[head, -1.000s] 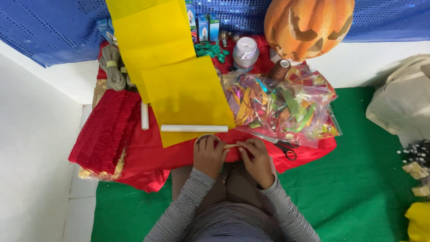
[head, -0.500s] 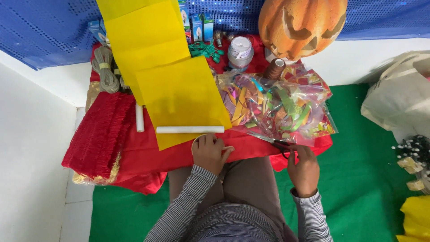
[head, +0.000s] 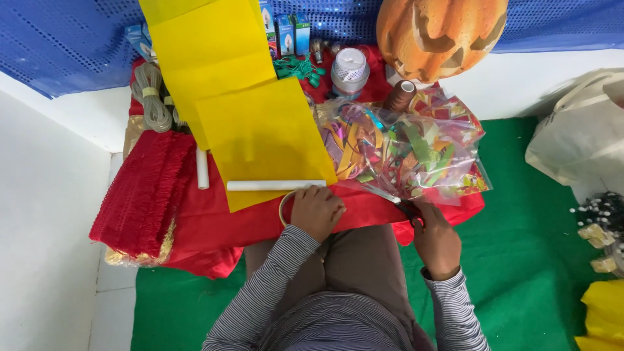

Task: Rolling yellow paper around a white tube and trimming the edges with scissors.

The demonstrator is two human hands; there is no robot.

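The left hand (head: 316,211) closes around a roll of tape (head: 286,207), whose ring shows just left of the curled fingers, at the near edge of the red cloth (head: 214,221). The right hand (head: 434,237) grips the handles of a pair of scissors (head: 393,200); the blades point away from that grip, up and left, toward a clear bag of coloured paper scraps (head: 406,146). Whether the blades are parted cannot be told.

The blade tips lie right at the bag's edge, so a careless lift could snag or slit the plastic and spill scraps. A white rolled tube (head: 276,185) sits just beyond the left hand, on the yellow paper sheet (head: 260,136); a nudge from the knuckles could roll it or crease the sheet. The tape's loose end may also stick back down.
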